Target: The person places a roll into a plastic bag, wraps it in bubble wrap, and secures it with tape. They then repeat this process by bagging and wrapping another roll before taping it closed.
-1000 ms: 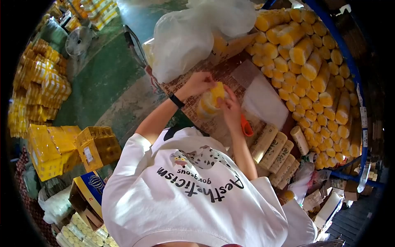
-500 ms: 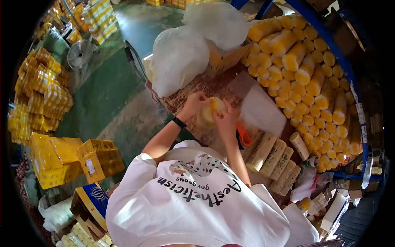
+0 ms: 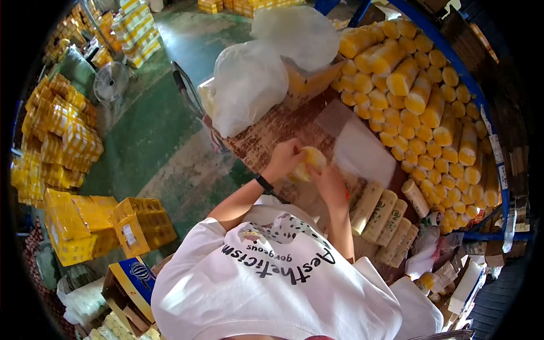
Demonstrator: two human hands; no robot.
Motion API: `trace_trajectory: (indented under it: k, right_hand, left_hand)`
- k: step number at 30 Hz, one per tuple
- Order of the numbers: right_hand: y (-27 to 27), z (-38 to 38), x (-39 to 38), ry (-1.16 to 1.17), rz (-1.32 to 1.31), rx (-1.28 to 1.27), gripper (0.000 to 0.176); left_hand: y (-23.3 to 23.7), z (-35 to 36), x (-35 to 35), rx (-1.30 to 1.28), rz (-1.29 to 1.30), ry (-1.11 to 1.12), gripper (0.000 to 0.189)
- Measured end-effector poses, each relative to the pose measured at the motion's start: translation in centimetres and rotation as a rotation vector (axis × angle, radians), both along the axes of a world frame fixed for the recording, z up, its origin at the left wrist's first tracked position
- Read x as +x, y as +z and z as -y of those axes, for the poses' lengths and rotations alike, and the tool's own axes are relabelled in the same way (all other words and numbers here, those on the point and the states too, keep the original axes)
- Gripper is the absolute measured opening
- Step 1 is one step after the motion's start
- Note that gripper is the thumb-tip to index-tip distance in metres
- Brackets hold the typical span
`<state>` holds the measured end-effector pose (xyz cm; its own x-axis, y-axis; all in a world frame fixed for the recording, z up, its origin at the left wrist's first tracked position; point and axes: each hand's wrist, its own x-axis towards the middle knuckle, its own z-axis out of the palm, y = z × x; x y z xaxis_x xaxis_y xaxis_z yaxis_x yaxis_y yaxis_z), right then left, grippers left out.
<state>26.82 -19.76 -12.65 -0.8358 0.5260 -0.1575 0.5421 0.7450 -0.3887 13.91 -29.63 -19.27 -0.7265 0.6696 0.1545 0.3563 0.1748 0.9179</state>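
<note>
Both hands meet at a round, yellow-and-white wrapped bundle above the worn red-brown tabletop. My left hand, with a black band on its wrist, is closed on the bundle's left side. On its right side, my right hand presses its thumb and fingers against the wrapping. Part of the bundle is hidden behind the fingers. A clear plastic sheet lies flat on the table to the right. Something orange shows just beside my right hand, mostly covered by it.
Printed cylindrical packs lie at the table's right front. A tall stack of yellow-ended rolls fills the right side. Large translucent bags stand at the table's far end. Taped yellow boxes and a fan are at left.
Both hands and the bundle have shifted slightly right and toward my body. The orange object is now mostly covered by my right hand.
</note>
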Motion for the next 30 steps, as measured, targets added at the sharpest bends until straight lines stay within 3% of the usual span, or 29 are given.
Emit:
trace_trajectory:
  k: [3,4,6,8,10,12,14,15,17,20,23,26,29,30]
  right_hand:
    - [0.7,0.1,1.5,0.027,0.126,-0.001,0.057]
    - [-1.2,-0.9,3.0,0.036,0.188,-0.014,0.053]
    - [-10.4,-3.3,7.1,-0.146,0.34,-0.281,0.043]
    - [-13.2,-4.0,8.9,-0.19,0.463,-0.447,0.031]
    - [-10.7,-3.3,9.1,0.113,0.53,-0.274,0.021]
    - [-12.9,-4.7,8.4,-0.07,0.127,-0.488,0.031]
    - [-10.9,-4.6,5.3,-0.221,-0.315,-0.562,0.037]
    - [-6.6,-2.9,2.8,-0.278,-0.542,-0.528,0.037]
    - [-1.9,-1.3,-0.7,-0.241,-0.723,-0.608,0.036]
    - [-2.7,-1.8,-5.1,-0.113,-0.577,-0.568,0.037]
    - [-7.4,-3.3,-7.5,-0.035,-0.368,-0.594,0.037]
    - [-6.7,-3.3,-8.1,0.044,-0.435,-0.652,0.034]
    - [-3.4,-1.8,-7.6,-0.025,-0.368,-0.45,0.029]
    - [-5.1,-2.1,-7.7,-0.056,-0.467,-0.553,0.028]
  left_hand:
    - [-0.2,-0.1,0.0,-0.002,0.004,0.019,0.021]
    - [-0.3,0.1,-0.4,-0.025,0.012,0.069,0.022]
    - [-0.3,0.7,-1.7,-0.023,0.079,0.094,0.021]
    - [-0.3,1.9,-3.1,0.034,0.207,0.054,0.02]
    - [-1.0,2.0,-3.2,0.046,0.203,0.028,0.02]
    - [-1.4,2.2,-2.7,0.033,0.225,-0.009,0.021]
    - [-1.0,1.9,-2.8,0.017,0.259,-0.053,0.022]
    - [-0.9,1.8,-2.9,0.014,0.249,-0.064,0.02]
    - [-0.9,1.9,-2.9,0.009,0.237,-0.081,0.019]
    - [-1.0,2.1,-2.9,0.141,0.407,-0.053,0.019]
    - [-2.2,2.4,-3.3,0.356,0.699,-0.063,0.024]
    - [-1.5,2.6,-2.0,0.227,0.088,0.238,0.03]
    - [2.1,2.6,-2.1,0.214,-0.892,0.312,0.039]
    - [1.9,2.3,-1.8,0.193,-0.875,0.228,0.043]
